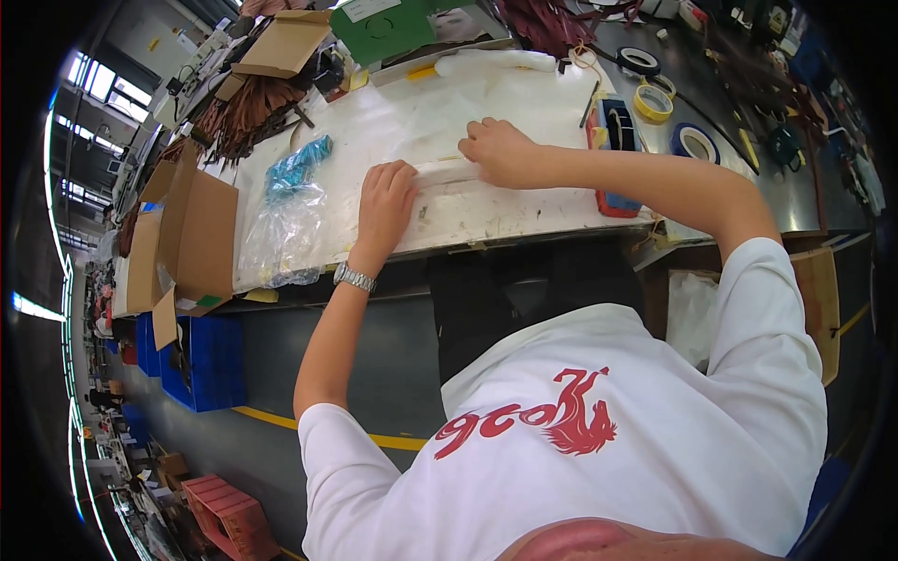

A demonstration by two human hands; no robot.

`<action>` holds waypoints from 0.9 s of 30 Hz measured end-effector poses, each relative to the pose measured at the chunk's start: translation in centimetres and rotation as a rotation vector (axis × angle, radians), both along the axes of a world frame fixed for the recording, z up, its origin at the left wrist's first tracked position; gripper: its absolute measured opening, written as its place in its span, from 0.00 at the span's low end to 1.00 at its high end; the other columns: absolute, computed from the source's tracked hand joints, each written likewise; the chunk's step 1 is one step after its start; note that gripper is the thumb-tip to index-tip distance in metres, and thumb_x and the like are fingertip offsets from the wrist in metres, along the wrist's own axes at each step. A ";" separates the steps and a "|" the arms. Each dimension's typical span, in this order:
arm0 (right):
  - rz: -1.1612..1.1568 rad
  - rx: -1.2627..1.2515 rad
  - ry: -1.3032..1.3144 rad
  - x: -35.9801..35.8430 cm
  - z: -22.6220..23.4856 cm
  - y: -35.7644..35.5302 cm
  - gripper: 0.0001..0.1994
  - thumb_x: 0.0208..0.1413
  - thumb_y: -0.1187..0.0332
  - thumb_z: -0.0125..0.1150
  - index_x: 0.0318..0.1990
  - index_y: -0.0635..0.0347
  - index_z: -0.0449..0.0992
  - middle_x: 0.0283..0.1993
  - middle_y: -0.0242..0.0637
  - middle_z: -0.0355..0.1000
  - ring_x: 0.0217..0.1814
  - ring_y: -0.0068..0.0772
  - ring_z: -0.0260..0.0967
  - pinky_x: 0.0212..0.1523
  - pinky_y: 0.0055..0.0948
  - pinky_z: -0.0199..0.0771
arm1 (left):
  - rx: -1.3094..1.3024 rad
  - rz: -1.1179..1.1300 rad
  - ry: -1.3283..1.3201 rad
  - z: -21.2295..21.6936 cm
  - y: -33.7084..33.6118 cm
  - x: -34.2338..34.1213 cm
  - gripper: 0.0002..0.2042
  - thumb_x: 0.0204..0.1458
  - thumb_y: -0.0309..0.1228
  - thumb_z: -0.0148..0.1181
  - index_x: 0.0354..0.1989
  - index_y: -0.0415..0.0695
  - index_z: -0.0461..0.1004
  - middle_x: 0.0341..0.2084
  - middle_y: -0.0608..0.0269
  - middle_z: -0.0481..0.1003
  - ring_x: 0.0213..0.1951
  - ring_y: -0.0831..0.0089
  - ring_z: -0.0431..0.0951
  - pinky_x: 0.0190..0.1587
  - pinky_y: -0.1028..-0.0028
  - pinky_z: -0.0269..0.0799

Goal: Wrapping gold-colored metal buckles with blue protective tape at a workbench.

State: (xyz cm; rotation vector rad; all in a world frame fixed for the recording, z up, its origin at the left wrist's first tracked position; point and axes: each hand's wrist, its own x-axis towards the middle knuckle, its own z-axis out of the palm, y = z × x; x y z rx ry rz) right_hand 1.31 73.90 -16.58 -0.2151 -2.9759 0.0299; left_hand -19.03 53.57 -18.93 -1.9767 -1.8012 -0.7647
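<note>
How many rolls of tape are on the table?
3 show. A black roll lies at the far right, a yellow roll just nearer than it, and a blue roll nearest, right of the red and blue tape dispenser. The clutter behind may hide more.

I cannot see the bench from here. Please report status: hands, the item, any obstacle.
Left hand and right hand both flat on white sheet, pressing, no closed grip. Clear plastic bag left of hands, tape dispenser right. Nothing in between.
</note>
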 end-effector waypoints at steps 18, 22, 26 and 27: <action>-0.133 0.182 -0.441 4.2 3.2 0.7 0.20 0.64 0.50 0.70 0.49 0.60 0.86 0.46 0.43 0.85 0.54 0.46 0.83 0.52 0.50 0.77 | -0.035 0.266 0.005 -1.6 -3.2 -4.8 0.08 0.63 0.30 0.66 0.46 0.40 0.84 0.50 0.51 0.83 0.54 0.50 0.80 0.59 0.53 0.72; -0.146 0.317 -0.571 4.0 4.6 1.0 0.16 0.61 0.56 0.72 0.45 0.60 0.85 0.40 0.41 0.85 0.50 0.45 0.83 0.49 0.48 0.77 | -0.032 0.304 -0.051 -1.8 -3.9 -6.7 0.07 0.64 0.29 0.65 0.44 0.39 0.84 0.47 0.50 0.84 0.53 0.49 0.81 0.58 0.51 0.75; -0.104 0.145 -0.292 3.9 3.7 -0.8 0.13 0.60 0.61 0.74 0.44 0.61 0.84 0.38 0.41 0.84 0.45 0.49 0.84 0.47 0.48 0.79 | 0.103 0.163 -0.005 0.5 -2.9 -1.8 0.07 0.62 0.25 0.65 0.46 0.39 0.83 0.49 0.49 0.83 0.54 0.47 0.81 0.60 0.52 0.76; -0.005 0.044 -0.209 3.7 3.0 -1.6 0.14 0.60 0.62 0.73 0.46 0.61 0.83 0.42 0.43 0.83 0.49 0.51 0.82 0.49 0.47 0.81 | 0.101 0.165 -0.006 0.1 -2.6 -1.1 0.07 0.62 0.25 0.65 0.46 0.39 0.83 0.49 0.49 0.83 0.54 0.47 0.81 0.60 0.52 0.76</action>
